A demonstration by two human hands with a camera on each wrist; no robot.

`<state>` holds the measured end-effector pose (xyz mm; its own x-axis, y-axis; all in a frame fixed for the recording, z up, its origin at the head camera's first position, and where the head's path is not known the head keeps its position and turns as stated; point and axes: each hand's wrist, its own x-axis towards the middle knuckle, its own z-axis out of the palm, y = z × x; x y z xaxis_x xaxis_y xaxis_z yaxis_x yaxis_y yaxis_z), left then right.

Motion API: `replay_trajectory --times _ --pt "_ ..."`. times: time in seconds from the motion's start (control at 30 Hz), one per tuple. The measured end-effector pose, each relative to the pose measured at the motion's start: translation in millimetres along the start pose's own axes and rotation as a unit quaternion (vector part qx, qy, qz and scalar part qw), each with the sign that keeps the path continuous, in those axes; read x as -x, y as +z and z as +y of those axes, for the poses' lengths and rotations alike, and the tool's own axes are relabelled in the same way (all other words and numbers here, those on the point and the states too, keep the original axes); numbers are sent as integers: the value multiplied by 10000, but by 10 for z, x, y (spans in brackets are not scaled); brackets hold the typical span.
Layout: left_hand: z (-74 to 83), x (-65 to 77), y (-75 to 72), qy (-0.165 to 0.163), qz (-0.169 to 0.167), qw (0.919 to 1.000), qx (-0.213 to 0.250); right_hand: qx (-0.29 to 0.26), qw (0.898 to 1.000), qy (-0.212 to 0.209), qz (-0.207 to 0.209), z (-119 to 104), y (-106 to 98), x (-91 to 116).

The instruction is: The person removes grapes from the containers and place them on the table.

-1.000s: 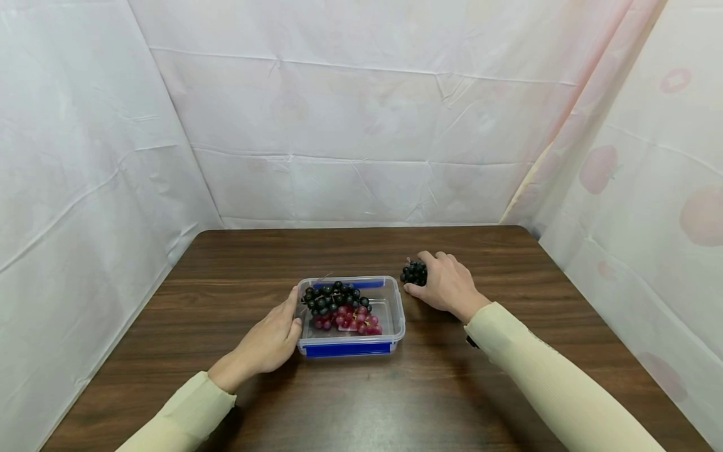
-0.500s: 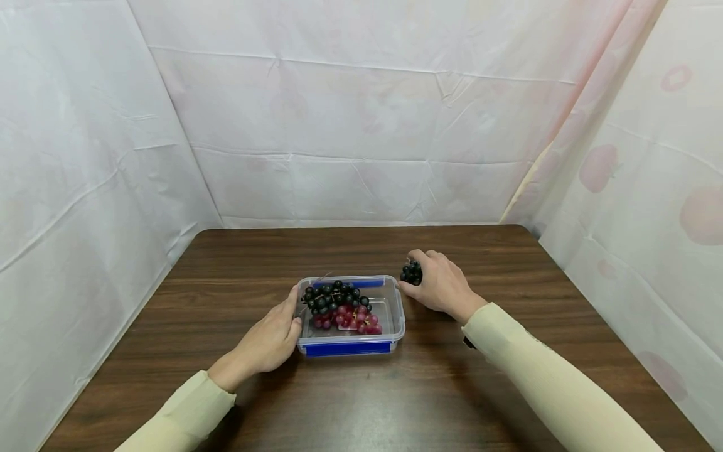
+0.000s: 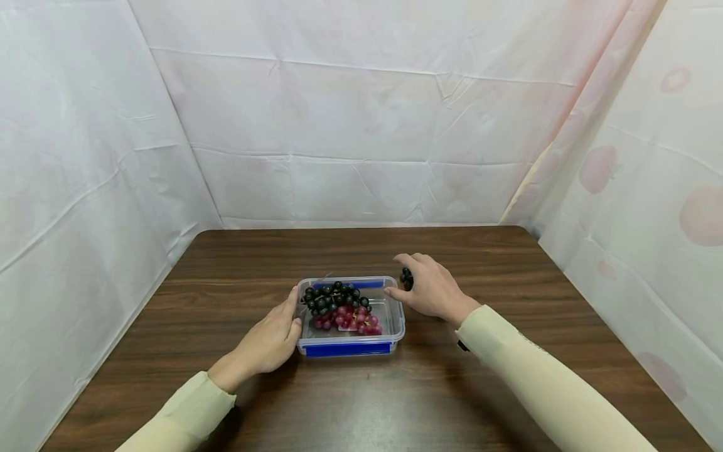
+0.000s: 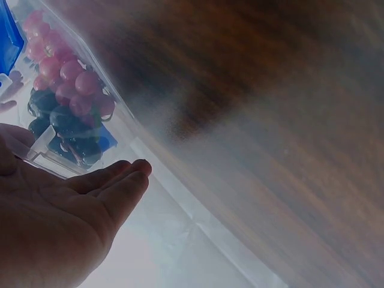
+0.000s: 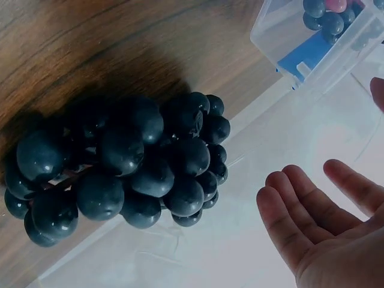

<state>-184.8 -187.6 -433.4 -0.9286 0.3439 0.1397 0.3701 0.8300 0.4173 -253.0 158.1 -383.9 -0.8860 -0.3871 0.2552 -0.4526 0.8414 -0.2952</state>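
Black grape bunch (image 5: pixel 123 155), glossy, tightly clustered

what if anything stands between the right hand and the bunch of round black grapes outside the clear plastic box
Nothing visible: the right wrist view shows only open space between the right hand and that bunch.

clear container (image 3: pixel 348 349) with blue clips, black grapes (image 5: pixel 120 149), reddish-pink grapes (image 3: pixel 361 320), brown wood-grain table (image 3: pixel 367 402), pale yellow sleeves (image 3: pixel 542 370)

Curtained booth (image 3: pixel 85 157) (pale sheets (image 3: pixel 350 113), table (image 3: pixel 361 402))
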Motion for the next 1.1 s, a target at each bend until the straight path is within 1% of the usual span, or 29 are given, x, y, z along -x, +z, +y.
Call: replay_trajectory --times 0.83,1.1 --pt "1 -3 -14 -17 -47 10000 3 -186 9983 -465 -292 -263 2 -18" --pt "1 -5 -12 12 -58 10000 -11 -196 9979 -499 -357 -320 13 -33"
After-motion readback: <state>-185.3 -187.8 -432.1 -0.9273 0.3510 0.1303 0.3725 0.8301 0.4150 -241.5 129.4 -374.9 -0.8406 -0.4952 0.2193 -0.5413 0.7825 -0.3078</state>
